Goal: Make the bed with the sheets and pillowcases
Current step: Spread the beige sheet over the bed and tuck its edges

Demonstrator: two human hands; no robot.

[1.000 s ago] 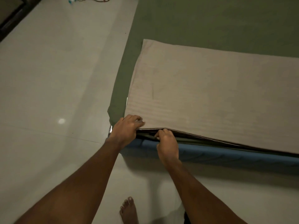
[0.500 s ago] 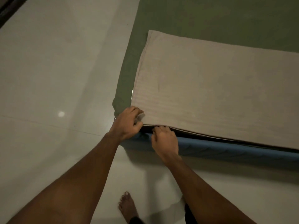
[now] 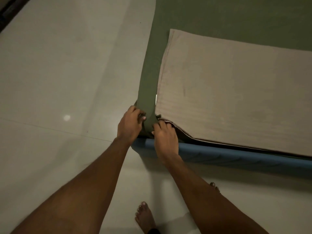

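Where green sheet turns the corner, left hand and right hand grip it.

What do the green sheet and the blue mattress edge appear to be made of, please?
Green sheet: soft matte woven fabric, probably cotton; it bunches at the corner. Blue mattress edge: padded cloth cover, slight sheen, with faint diagonal quilted ridges.
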